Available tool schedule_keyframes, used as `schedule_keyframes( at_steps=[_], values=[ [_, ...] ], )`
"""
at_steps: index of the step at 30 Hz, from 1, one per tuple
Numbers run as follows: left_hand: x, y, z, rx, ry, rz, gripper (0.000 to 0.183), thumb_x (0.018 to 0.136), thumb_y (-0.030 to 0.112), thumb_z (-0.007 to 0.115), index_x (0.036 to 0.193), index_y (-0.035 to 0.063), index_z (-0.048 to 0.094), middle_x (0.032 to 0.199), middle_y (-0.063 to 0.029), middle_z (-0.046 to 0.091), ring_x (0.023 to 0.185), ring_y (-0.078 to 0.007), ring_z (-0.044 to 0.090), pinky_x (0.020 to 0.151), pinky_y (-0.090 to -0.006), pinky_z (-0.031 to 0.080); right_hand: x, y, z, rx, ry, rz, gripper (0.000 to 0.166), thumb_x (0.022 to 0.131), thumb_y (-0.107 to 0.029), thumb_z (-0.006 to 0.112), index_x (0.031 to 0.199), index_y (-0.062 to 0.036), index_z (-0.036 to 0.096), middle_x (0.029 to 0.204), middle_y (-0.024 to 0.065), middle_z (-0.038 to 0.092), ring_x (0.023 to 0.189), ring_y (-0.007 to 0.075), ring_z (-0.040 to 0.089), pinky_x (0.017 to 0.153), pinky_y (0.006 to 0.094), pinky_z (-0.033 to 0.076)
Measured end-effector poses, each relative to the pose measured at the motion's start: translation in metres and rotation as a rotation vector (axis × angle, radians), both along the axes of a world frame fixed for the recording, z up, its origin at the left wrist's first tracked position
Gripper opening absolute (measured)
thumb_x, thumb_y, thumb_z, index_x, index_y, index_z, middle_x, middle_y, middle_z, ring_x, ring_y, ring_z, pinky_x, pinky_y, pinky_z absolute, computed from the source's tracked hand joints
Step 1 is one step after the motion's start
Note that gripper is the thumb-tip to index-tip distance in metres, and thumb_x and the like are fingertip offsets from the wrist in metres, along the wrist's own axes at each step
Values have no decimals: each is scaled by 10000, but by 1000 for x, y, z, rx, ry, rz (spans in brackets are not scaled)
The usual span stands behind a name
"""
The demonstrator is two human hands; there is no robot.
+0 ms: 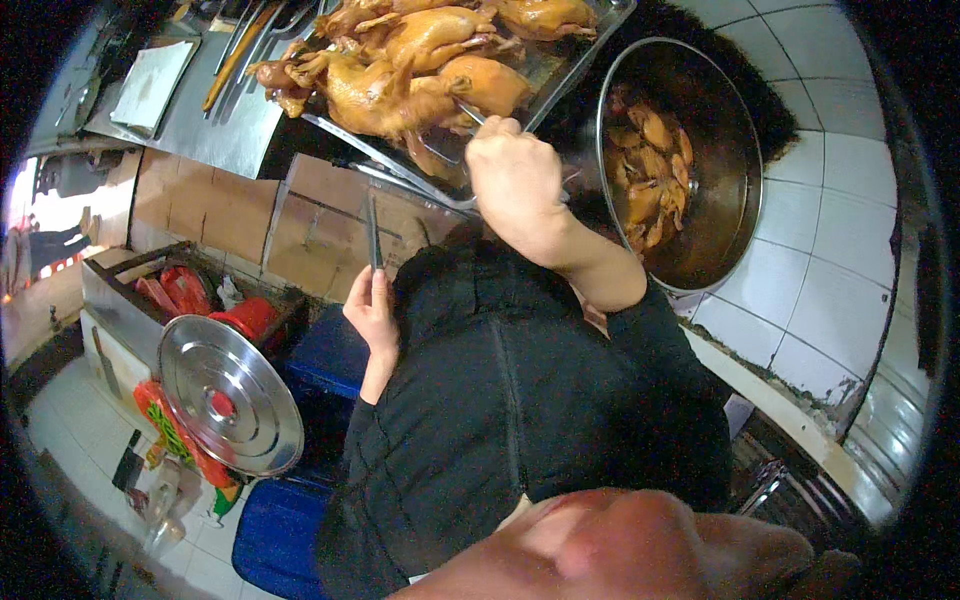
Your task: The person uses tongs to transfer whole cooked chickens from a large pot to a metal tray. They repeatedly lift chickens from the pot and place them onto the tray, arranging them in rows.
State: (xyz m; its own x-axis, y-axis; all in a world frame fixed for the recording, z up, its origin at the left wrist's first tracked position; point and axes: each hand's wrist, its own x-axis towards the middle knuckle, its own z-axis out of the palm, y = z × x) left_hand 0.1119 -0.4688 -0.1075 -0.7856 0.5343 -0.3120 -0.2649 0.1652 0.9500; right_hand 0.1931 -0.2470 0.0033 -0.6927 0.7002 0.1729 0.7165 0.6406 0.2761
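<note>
Several whole golden-brown cooked birds (420, 45), which look like chickens, are heaped in a metal tray (566, 90) before me. My right hand (516, 176) is closed around a metal utensil (469, 112) at the tray's near side. The utensil's tip is against or beside a bird; which one I cannot tell. Lower and to the left, my left hand (371, 307) pinches a slim dark utensil (373, 232) that points up, apart from the tray. To the right, a large metal pot (721, 217) holds more browned poultry (652, 165) in dark liquid.
A steel counter (240, 135) at the upper left bears a wooden-handled tool (232, 60) and a white board (154, 79). Cardboard (330, 225) lies below the tray. A round metal lid (232, 397) stands tilted near blue plastic bins (281, 540). White tiles (810, 285) border the pot.
</note>
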Motion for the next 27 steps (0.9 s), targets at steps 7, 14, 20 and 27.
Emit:
schedule_keyframes(
  at_steps=[7, 14, 20, 27],
  values=[
    [6, 17, 11, -132, 148, -292, 229, 845, 110, 605, 991, -67, 599, 834, -26, 624, 759, -74, 536, 700, -218, 436, -6, -19, 11, 41, -50, -131, 38, 720, -100, 562, 722, -66, 544, 644, 11, 543, 553, 112, 610, 436, 221, 490],
    [7, 60, 8, -145, 41, -276, 246, 879, 179, 568, 949, -54, 606, 650, 41, 496, 594, -42, 435, 525, -196, 349, 42, -3, 33, -367, 113, -122, 95, 701, -10, 549, 790, 15, 528, 745, 179, 583, 641, 317, 627, 563, 359, 526],
    [17, 63, 5, -146, 5, -302, 237, 887, 187, 563, 930, -41, 609, 644, 38, 490, 578, -25, 408, 501, -178, 310, 117, 19, 51, -508, 174, -173, 245, 791, -191, 593, 998, -66, 557, 738, 168, 607, 678, 348, 605, 594, 437, 481],
    [43, 70, 11, -60, -170, -180, 232, 905, 194, 541, 929, -28, 603, 634, 56, 470, 523, -16, 368, 453, -177, 259, 144, 128, -6, -293, 276, -204, 178, 779, -205, 601, 780, -29, 625, 753, 188, 616, 739, 341, 619, 640, 436, 501]
  ],
)
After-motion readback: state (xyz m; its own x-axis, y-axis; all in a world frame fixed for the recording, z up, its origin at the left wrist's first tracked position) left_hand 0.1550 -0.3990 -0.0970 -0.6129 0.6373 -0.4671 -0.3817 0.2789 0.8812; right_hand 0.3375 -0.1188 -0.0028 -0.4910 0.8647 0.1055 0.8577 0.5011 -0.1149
